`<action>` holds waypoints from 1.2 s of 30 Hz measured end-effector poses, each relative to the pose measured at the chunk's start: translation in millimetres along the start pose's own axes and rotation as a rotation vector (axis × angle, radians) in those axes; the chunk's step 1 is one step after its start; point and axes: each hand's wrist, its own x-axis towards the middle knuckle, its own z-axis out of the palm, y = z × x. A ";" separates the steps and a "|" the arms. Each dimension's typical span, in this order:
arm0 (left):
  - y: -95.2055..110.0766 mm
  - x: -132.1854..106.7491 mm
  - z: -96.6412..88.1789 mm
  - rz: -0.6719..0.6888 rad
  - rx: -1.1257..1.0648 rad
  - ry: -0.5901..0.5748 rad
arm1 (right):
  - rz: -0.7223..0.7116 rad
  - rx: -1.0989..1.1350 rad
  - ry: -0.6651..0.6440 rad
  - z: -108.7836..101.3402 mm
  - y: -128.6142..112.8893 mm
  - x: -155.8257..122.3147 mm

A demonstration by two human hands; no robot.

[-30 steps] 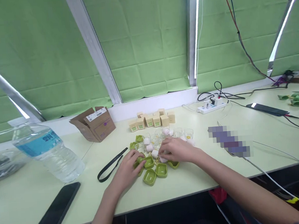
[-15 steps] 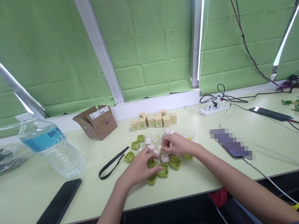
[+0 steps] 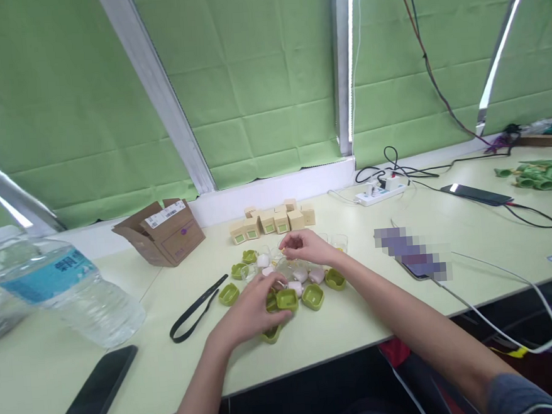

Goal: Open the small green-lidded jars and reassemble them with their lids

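Note:
My left hand (image 3: pixel 257 303) is curled round a small green square dish (image 3: pixel 287 299), thumb on the near side and fingers on the far side. More green dishes lie under and beside it, one of them a green dish (image 3: pixel 313 297) to its right. My right hand (image 3: pixel 310 247) has its fingertips pinched together over some clear little cups (image 3: pixel 339 241); a speck of yellow shows at the tips, too small to name. Between the hands sit several tiny pale pink cups (image 3: pixel 295 288).
Behind the cups stand several small cardboard boxes (image 3: pixel 267 222). An open carton (image 3: pixel 176 233), a water bottle (image 3: pixel 74 290), a black strap (image 3: pixel 184 324) and a black phone (image 3: pixel 95 396) are to the left. At right lie a power strip (image 3: pixel 381 191), a charging phone (image 3: pixel 417 263) and cables.
The view has swung a little to the right. My left hand has closed round a green dish that its thumb was beside. My right hand has moved back, away from the pink cups.

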 end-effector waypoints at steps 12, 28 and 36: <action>-26.2 86.6 -1.5 0.008 -0.663 0.261 | -0.146 0.149 0.321 6.4 -3.8 3.3; -40.1 71.0 13.0 0.005 -0.974 0.226 | -0.241 -0.197 0.092 0.2 -0.6 -14.5; -39.9 71.4 15.5 -0.030 -0.979 0.176 | -0.365 -0.572 0.122 -1.1 2.8 -13.4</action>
